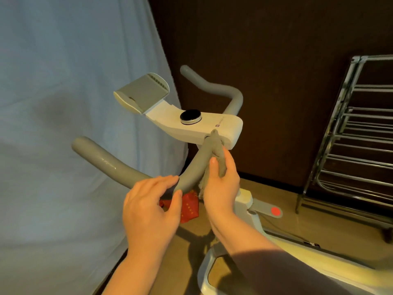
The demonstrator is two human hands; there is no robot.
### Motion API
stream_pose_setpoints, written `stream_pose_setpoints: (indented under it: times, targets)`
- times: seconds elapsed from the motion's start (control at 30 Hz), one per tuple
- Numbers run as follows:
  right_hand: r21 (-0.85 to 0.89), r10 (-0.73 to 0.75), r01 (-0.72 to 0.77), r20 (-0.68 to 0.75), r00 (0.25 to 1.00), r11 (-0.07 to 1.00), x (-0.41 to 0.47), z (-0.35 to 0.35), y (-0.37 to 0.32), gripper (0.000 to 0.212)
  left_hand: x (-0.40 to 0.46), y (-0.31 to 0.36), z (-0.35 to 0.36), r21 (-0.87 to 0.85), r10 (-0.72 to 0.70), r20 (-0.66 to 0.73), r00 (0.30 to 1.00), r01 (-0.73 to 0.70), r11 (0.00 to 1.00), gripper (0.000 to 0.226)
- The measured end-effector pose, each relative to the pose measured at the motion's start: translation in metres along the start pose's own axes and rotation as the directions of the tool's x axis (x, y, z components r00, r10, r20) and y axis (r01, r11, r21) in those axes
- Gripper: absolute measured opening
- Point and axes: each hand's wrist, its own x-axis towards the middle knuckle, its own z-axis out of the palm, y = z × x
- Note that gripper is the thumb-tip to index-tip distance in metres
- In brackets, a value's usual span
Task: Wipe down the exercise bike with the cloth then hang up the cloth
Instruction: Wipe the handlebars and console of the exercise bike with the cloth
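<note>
The white exercise bike (pixel 219 124) fills the middle, with a round black knob (pixel 190 117), a grey tablet holder (pixel 142 93) and grey padded handlebars. My right hand (pixel 221 182) grips a grey cloth (pixel 219 152) wrapped around the near left handlebar (pixel 119 165), close to where the bar meets the white console. My left hand (pixel 153 201) holds the same bar at its bend, fingers over the top and thumb underneath. The cloth's frayed lower end hangs below my right palm.
A chrome drying rack (pixel 348 133) stands at the right against a dark wall. A pale blue sheet (pixel 63 124) hangs at the left. A red patterned object (pixel 189 206) lies on the wooden floor under the handlebar. The bike frame carries a red knob (pixel 276 211).
</note>
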Motion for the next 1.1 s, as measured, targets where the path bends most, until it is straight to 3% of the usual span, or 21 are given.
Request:
stream_pose_setpoints:
  times: [0.07,0.13,0.23,0.27,0.4,0.43,0.53,0.57,0.67,0.7,0.83,0.93,1.03,1.1]
  targets:
    - [-0.121,-0.161,0.166,0.050,0.986,0.979,0.011,-0.010,0.000,0.037,-0.001,-0.001,0.004,-0.022,-0.011,-0.025,1.000,0.010,1.000,0.024]
    - [-0.329,-0.295,0.317,0.115,0.949,0.890,0.041,-0.015,-0.007,0.036,-0.004,-0.003,0.009,-0.050,-0.016,-0.050,0.999,0.013,0.999,0.024]
    - [-0.460,-0.331,0.428,0.279,0.901,0.778,0.039,-0.014,-0.014,0.034,-0.013,-0.003,0.015,-0.097,-0.039,-0.091,0.995,0.030,0.995,0.024]
    - [-0.447,-0.362,0.494,0.350,0.864,0.746,0.027,-0.015,-0.013,0.033,-0.015,-0.001,0.016,-0.112,-0.054,-0.109,0.993,0.041,0.993,0.024]
    - [-0.340,-0.490,0.785,0.635,0.598,0.518,0.016,-0.031,-0.012,0.033,-0.017,0.002,0.019,-0.121,-0.090,-0.144,0.985,0.073,0.990,0.023]
    - [-0.358,-0.503,0.793,0.626,0.595,0.493,0.026,-0.031,-0.012,0.033,-0.017,0.000,0.018,-0.109,-0.091,-0.139,0.986,0.077,0.991,0.023]
    - [-0.385,-0.445,0.709,0.578,0.684,0.590,0.017,-0.029,-0.019,0.029,-0.021,0.002,0.013,-0.085,-0.112,-0.132,0.985,0.101,0.991,0.027]
    - [-0.349,-0.457,0.754,0.629,0.629,0.557,0.003,-0.028,-0.021,0.030,-0.023,0.004,0.011,-0.082,-0.132,-0.141,0.981,0.121,0.989,0.028]
    - [-0.156,-0.496,0.911,0.797,0.344,0.381,-0.002,-0.033,-0.024,0.032,-0.028,0.003,0.004,-0.068,-0.231,-0.189,0.954,0.222,0.973,0.030]
    - [-0.134,-0.500,0.929,0.812,0.302,0.344,0.009,-0.034,-0.025,0.032,-0.029,0.001,0.002,-0.070,-0.278,-0.188,0.942,0.269,0.960,0.032]
    - [-0.189,-0.519,0.923,0.780,0.349,0.336,0.020,-0.034,-0.024,0.028,-0.033,0.003,-0.006,-0.067,-0.368,-0.109,0.923,0.363,0.929,0.047]
    - [-0.123,-0.484,0.938,0.830,0.277,0.324,0.009,-0.008,-0.031,0.017,-0.035,0.007,-0.004,-0.087,-0.382,-0.086,0.920,0.375,0.923,0.051]
    - [-0.118,-0.313,0.914,0.916,0.252,0.389,0.013,0.013,-0.043,0.020,-0.036,0.010,-0.001,-0.120,-0.405,-0.107,0.908,0.392,0.912,0.054]
    - [-0.046,-0.360,0.927,0.913,0.190,0.372,0.014,0.000,-0.045,0.027,-0.036,0.012,0.000,-0.146,-0.432,-0.099,0.897,0.416,0.898,0.055]
